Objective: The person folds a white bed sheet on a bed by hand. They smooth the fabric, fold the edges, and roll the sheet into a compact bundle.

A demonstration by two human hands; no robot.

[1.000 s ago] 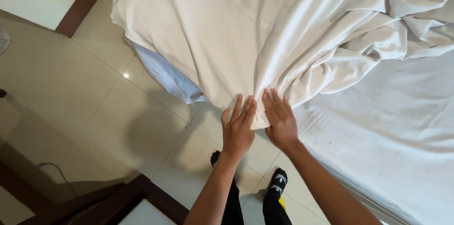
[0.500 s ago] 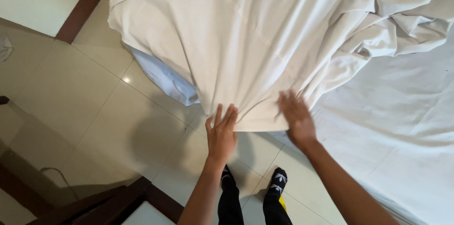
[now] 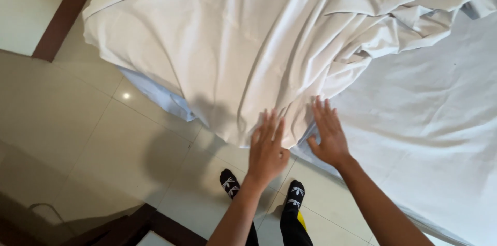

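Smoothing: we had both hands down on the loose white sheet (image 3: 248,44) at the bed's edge, standing close against it.
Left hand: our left hand (image 3: 267,147) lay flat with fingers spread and gripped nothing; it pressed on the hanging hem of the sheet, just left of the other hand.
Right hand: our right hand (image 3: 327,135) was likewise flat and unclenched, fingers fanned, resting where the sheet's folds met the mattress cover (image 3: 429,122).
Sheet: it was bunched across the top and left of the bed, draped over the near corner toward the tiled floor (image 3: 103,147), with deep creases running from the upper right down to our hands.
Under layer: a pale blue edge (image 3: 155,93) showed beneath the sheet at the corner.
Feet: our black socks (image 3: 292,199) stood on the tiles just below the hem, close to the bed.
Doing it well: we judged that the creases fanned out from our palms, so flat pressure and a slow sweep outward along the folds would serve better than pinching; we judged that keeping the palms near each other gave even tension.
Risk: we judged the overhanging weight at the corner could drag the cloth floorward.
Surroundings: a dark wooden frame (image 3: 67,13) ran at upper left.
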